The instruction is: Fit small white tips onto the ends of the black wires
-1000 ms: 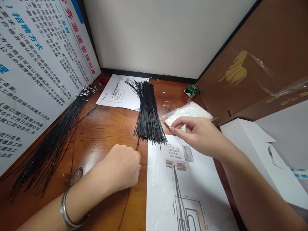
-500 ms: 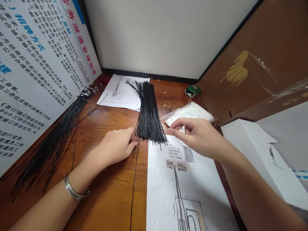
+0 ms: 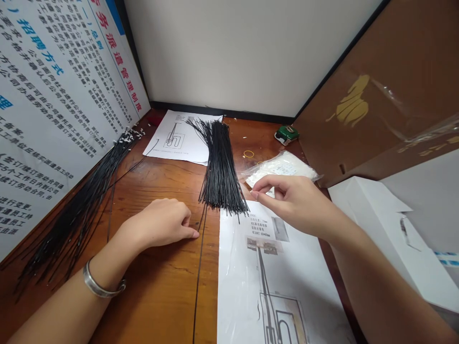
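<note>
My left hand (image 3: 165, 222) is curled low over the wood, its thumb tip beside a loose black wire end. Its other fingertips are hidden, so I cannot make out what is in them. A bundle of black wires (image 3: 222, 172) lies just beyond, the near ends fanned out. One long black wire (image 3: 198, 286) runs from it toward me. My right hand (image 3: 287, 200) pinches a small white piece (image 3: 252, 192) between thumb and forefinger, right of the bundle's near ends. Behind that hand is a clear bag of white pieces (image 3: 283, 165).
Another bundle of black wires (image 3: 82, 205) with white tips leans along the left panel. Printed drawing sheets lie at the back (image 3: 161, 148) and in front (image 3: 236, 282). A green tape measure (image 3: 287, 134) and a yellow rubber band (image 3: 248, 154) sit behind; a white box (image 3: 373, 224) stands right.
My left hand has drawn back from the bundle's near ends, left and slightly toward me. My right hand holds its pinch almost in the same place.
</note>
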`<state>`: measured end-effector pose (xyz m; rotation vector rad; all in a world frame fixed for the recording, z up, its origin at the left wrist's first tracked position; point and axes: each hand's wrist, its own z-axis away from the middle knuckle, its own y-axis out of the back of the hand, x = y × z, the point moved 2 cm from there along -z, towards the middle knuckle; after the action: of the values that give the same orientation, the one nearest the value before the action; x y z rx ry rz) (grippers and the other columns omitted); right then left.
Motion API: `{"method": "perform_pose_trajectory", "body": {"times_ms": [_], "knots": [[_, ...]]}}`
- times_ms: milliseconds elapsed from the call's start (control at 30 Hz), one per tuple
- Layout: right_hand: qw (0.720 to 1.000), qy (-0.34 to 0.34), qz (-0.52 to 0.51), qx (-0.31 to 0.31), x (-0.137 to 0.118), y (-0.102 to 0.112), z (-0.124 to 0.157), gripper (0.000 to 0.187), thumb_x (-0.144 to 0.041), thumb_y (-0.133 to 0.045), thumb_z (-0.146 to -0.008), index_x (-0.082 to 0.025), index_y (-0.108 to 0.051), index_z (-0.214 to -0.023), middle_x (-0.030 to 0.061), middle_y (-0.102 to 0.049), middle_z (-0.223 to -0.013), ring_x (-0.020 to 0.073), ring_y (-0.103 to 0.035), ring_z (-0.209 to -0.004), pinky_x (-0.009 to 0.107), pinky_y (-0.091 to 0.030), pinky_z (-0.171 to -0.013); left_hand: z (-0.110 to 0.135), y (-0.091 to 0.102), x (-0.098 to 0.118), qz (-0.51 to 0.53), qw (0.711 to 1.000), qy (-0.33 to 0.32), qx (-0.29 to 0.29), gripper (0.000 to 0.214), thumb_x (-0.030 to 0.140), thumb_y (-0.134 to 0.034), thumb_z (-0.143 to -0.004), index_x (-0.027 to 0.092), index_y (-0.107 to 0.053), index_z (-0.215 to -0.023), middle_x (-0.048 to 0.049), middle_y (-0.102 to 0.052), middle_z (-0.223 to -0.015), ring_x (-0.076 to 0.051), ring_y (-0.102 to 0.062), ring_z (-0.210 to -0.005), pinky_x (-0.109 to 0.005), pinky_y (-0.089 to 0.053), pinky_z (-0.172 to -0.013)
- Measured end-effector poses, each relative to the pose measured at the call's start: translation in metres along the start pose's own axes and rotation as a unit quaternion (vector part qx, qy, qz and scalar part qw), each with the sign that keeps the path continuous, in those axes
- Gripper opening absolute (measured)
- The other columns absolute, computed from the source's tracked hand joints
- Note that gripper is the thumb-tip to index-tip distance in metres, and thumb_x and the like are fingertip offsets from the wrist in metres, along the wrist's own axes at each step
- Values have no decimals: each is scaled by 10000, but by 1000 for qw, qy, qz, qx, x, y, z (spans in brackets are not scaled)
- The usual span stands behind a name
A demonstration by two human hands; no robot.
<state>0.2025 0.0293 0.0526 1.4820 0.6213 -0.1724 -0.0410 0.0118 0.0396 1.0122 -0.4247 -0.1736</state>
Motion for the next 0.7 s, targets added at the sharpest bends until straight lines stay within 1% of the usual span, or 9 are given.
{"method": "perform_pose_trajectory", "body": {"times_ms": [233,333,433,500,600,700], "knots": [[1000,-2,-2,-6,-1,-1,0,165,-355,-567,-820,-253,-668,-739,-63,-377,-430,118,-379,-427,248,-268,-442,-5,-6,-1,-22,999,-12,43,430,494,-473,-837,197,-602,-553,-40,-625,-579,-194,-564,-588,-296,-362,-557],[1000,0,-6,-6,-2,0,0,174,-363,-565,-822,-251,-663,-733,-61,-394,-433,120,-386,-431,251,-272,-445,-10,-8,2,-33,996,-15,86,454,472,-415,-873,194,-616,-576,-53,-618,-584,-196,-565,-581,-305,-371,-565],[1000,0,-9,-9,-3,-1,1,174,-356,-563,-823,-245,-663,-732,-52,-433,-458,121,-402,-442,252,-281,-450,-19,-10,5,-30,990,19,135,494,480,-348,-904,188,-652,-646,-82,-643,-636,-213,-587,-616,-323,-403,-611],[1000,0,-12,-11,-3,-2,1,170,-345,-562,-825,-241,-662,-733,-49,-455,-472,121,-415,-450,254,-284,-454,-23,-12,4,-27,987,45,155,509,496,-333,-906,183,-660,-674,-94,-657,-665,-229,-598,-642,-337,-414,-633],[1000,6,-12,-14,-2,-2,0,168,-327,-561,-830,-236,-656,-725,-49,-467,-477,119,-434,-458,256,-293,-465,-24,-11,2,-10,988,45,148,465,490,-366,-889,187,-653,-684,-82,-660,-676,-224,-593,-651,-333,-410,-633],[1000,12,-8,-18,-2,-1,0,170,-318,-561,-835,-229,-647,-719,-43,-505,-504,116,-452,-465,259,-304,-471,-19,-9,0,27,993,26,113,382,492,-444,-843,202,-646,-698,-53,-665,-698,-199,-576,-627,-313,-394,-619]]}}
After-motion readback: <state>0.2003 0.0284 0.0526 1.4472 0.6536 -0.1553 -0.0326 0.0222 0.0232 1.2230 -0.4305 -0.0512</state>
